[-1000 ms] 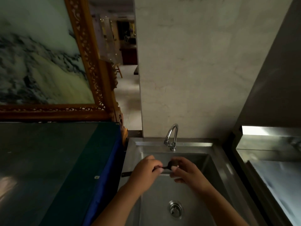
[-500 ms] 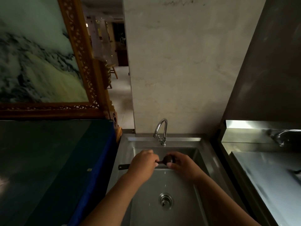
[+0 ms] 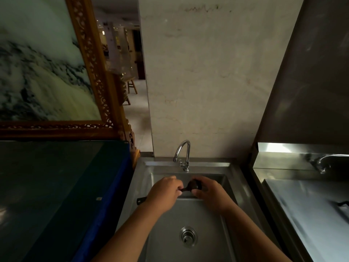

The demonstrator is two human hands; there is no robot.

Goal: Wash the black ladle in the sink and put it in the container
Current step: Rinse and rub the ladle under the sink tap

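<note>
**Ladle Was Held Over the Sink, Not Yet Put Away**

Dim light filled the kitchen, and a pale stone wall (image 3: 207, 82) stood behind a shiny steel sink (image 3: 234, 186). On the far edge of the sink sat a curved silver tap (image 3: 182, 154). No water could be seen coming out of it, but the room was dark, so a thin stream might have been missed.

Both hands were over the far end of the sink bowl, just in front of the tap. The left hand (image 3: 164, 193) was curled tight around the long handle of the black plastic ladle (image 3: 193, 185). The end of the handle poked out past the left edge of the sink. The right hand (image 3: 211, 191) was cupped around the round scoop, with its fingers bent over it, as if rubbing it clean.

So the washing part looked like it was going on. It was hard to tell if the ladle was wet or clean yet.

A round metal drain (image 3: 187, 236) sat in the near part of the sink floor, open and bare.

No container could be seen anywhere. That part of the job was left to do: finish the wash, find the container, and put the ladle in.
</note>
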